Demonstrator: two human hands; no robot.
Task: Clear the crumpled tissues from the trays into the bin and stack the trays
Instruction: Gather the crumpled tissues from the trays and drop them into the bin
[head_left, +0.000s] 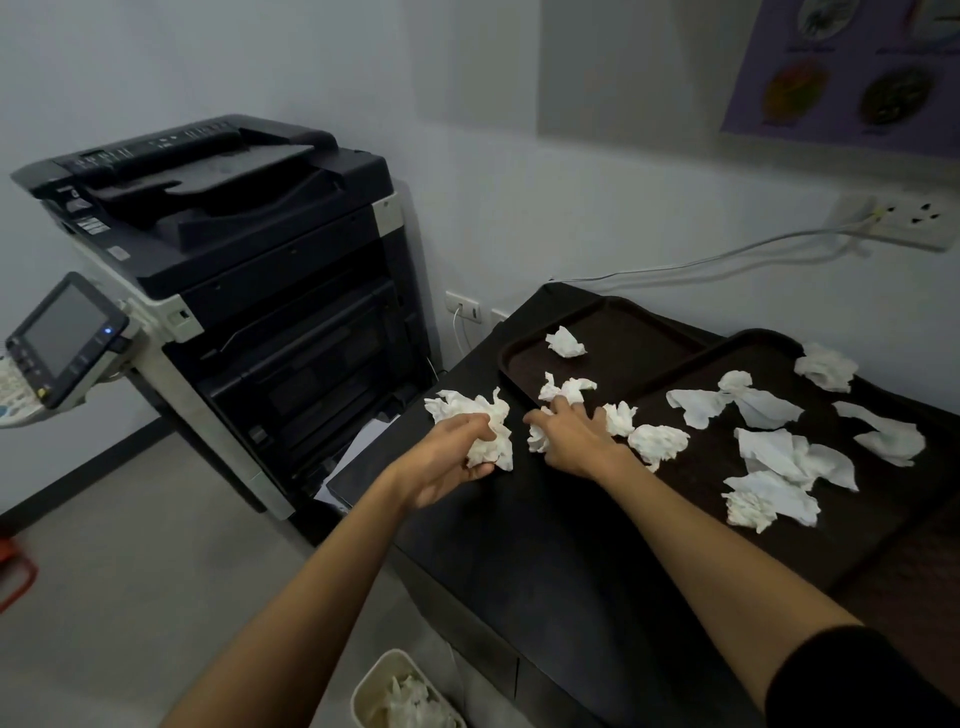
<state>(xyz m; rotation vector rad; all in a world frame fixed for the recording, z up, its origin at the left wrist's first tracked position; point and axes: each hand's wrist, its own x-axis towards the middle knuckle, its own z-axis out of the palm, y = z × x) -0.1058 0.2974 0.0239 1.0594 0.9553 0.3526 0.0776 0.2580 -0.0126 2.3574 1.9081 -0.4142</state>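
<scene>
- Right tray (701, 470) overlaps the right edge of left tray (639, 332) on the black bench (519, 545); crumpled tissues (566, 343) lie in both.
- Bin (370, 680), on the floor nearer than left tray, holds discarded tissues (410, 701).
- Left grip (457, 457), beside left tray, clenches a tissue wad (485, 415).
- Right grip (566, 431) grasps a tissue (569, 387) at left tray's near corner.

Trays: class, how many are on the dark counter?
2. The left tray sits nearer the copier; the right tray lies beside it, holding more tissues. None seems hidden.
</scene>
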